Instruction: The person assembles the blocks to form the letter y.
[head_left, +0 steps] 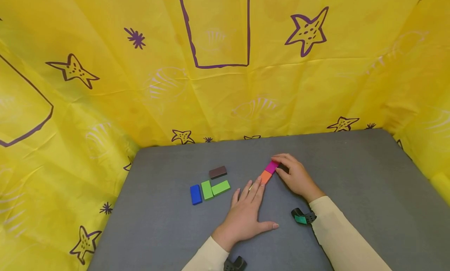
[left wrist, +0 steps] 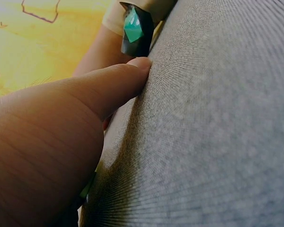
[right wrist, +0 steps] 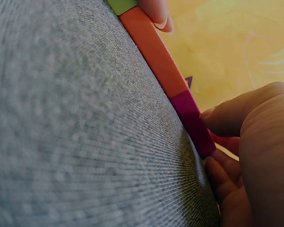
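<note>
A magenta block (head_left: 272, 166) lies flat on the table, end to end with an orange block (head_left: 266, 177). My right hand (head_left: 297, 177) pinches the magenta block between thumb and fingers at its far end. In the right wrist view a green block (right wrist: 122, 5) continues the row past the orange one. Spread and straight, the fingers of my left hand (head_left: 244, 220) rest over the near end of the row, and their tips touch the orange block. That hand covers most of the green block. A dark patch shows beneath my right hand; what it is I cannot tell.
Left of the row lie a dark brown block (head_left: 218, 172), a blue block (head_left: 196, 195) and two light green blocks, one upright-lying (head_left: 207, 190) and one slanted (head_left: 220, 188). The grey table (head_left: 158, 232) meets a yellow patterned cloth (head_left: 218, 103) behind and at the sides.
</note>
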Demonstrator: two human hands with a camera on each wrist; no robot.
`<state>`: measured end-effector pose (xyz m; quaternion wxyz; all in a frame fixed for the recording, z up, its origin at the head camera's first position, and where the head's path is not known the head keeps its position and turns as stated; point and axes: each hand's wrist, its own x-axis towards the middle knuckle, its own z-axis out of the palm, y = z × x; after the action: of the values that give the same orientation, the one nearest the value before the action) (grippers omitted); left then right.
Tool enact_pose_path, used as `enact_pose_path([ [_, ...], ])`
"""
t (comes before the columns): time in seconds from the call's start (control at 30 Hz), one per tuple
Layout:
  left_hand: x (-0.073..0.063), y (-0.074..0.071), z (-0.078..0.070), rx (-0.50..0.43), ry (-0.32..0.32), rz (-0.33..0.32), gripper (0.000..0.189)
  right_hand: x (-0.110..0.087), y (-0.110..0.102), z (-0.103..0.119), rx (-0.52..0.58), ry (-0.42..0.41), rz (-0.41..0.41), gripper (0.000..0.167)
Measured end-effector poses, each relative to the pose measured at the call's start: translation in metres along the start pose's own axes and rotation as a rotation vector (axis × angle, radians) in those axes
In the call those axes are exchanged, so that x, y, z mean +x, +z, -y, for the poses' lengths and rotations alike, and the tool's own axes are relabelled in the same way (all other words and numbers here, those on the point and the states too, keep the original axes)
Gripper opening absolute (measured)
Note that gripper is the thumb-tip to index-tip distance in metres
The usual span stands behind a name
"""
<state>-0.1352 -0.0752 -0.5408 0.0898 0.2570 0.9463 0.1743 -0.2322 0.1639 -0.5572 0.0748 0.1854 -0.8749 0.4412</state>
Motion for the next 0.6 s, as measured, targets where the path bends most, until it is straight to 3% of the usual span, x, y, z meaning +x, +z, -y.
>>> enact_pose_path([
  [0.6, -0.0019, 0.0003, -0.0013, -0.010, 0.016, -0.017, 0.119, -0.0050, -0.0024, 0.0017, 0.028, -0.021, -0.003, 0.040],
])
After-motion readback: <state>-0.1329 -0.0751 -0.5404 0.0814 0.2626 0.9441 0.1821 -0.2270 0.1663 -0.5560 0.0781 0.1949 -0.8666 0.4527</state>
